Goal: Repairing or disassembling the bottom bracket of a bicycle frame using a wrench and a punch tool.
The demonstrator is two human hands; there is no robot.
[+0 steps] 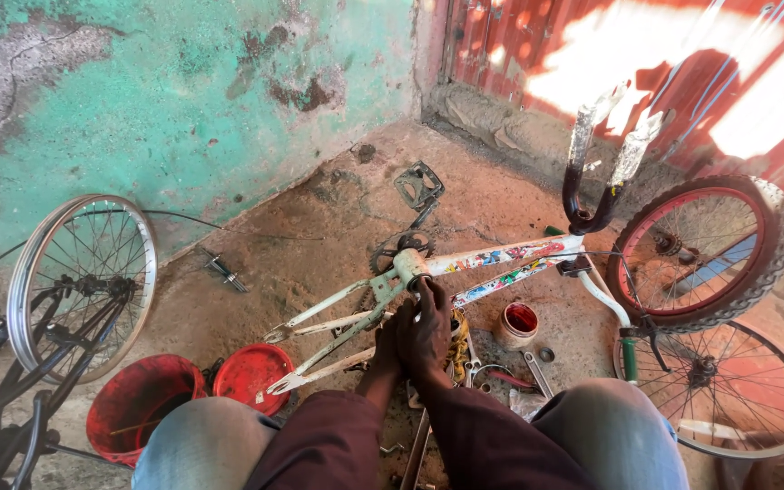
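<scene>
I look down past my knees at a small bicycle frame [465, 263] lying on its side on the dirt floor [319, 236], its rear forks pointing toward the red bucket [138, 404] and its lid [249, 372]. Laid flat like this, the bottom bracket faces up at me, which is likely why it rests this way. My left hand [390, 343] and right hand [428, 328] sit pressed together right at that bracket, just below the chainring [401, 245]. Both are curled closed, but I cannot tell what they have hold of, since the fingers hide it.

The frame's main tubes carry long, bright, multicoloured stickers on white paint. A small round tin [516, 324] with a red inside stands open just beside my right hand, near a few spanners [537, 372] scattered within reach. The front wheel [696, 249], with a red rim and knobbly tyre, is on the fork at the far right. A bare spoked wheel [83, 281] leans near the green wall [183, 91] at left, well apart from the work.
</scene>
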